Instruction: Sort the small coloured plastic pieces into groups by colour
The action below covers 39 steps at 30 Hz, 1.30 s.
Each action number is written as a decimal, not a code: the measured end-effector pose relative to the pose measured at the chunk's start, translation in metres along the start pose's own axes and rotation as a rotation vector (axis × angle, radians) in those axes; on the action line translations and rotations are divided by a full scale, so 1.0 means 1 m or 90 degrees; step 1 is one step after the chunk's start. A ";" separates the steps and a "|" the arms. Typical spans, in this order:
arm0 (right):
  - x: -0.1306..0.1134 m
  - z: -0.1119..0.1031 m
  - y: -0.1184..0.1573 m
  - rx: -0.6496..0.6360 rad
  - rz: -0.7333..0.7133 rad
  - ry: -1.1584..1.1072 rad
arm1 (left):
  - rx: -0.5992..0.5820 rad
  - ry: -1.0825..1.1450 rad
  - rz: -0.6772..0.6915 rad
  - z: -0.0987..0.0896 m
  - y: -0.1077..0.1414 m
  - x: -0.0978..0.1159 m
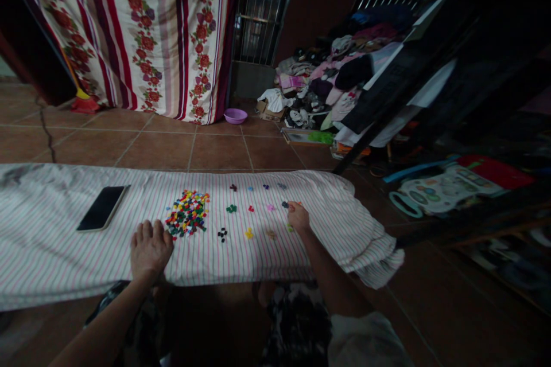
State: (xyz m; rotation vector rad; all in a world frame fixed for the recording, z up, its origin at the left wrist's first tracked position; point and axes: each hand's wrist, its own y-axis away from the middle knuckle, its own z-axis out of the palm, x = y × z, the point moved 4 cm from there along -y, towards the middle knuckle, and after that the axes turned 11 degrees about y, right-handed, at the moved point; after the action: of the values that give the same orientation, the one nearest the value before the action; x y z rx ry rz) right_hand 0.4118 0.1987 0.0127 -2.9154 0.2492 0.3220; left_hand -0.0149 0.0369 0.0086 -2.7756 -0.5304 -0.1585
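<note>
A heap of small mixed-colour pieces (187, 213) lies on the striped cloth (142, 189). Right of it sit little single-colour groups, among them green pieces (231, 209), black pieces (222, 234), yellow pieces (249, 233) and pink pieces (270, 207). My left hand (150, 248) rests palm down on the cloth at the heap's lower left edge, fingers lying flat. Over the right end of the groups, my right hand (298, 215) has its fingers pinched together beside dark grey pieces (284, 205); what is between the fingertips is too small to name.
A phone (103, 208) lies on the cloth at the left. Beyond the cloth are a purple basin (235, 116), a floral curtain (146, 34) and a pile of clothes (331, 80). A toy panel (443, 189) stands at the right.
</note>
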 end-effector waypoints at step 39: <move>-0.308 0.048 0.075 -0.164 -0.571 -0.138 | 0.067 0.033 0.001 0.021 -0.002 -0.009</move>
State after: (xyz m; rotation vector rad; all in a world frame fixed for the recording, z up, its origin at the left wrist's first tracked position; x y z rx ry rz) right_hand 0.0920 0.1809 0.0245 -2.8268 -1.1602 0.5190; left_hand -0.0227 0.0421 -0.0125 -2.6620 -0.5093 -0.1963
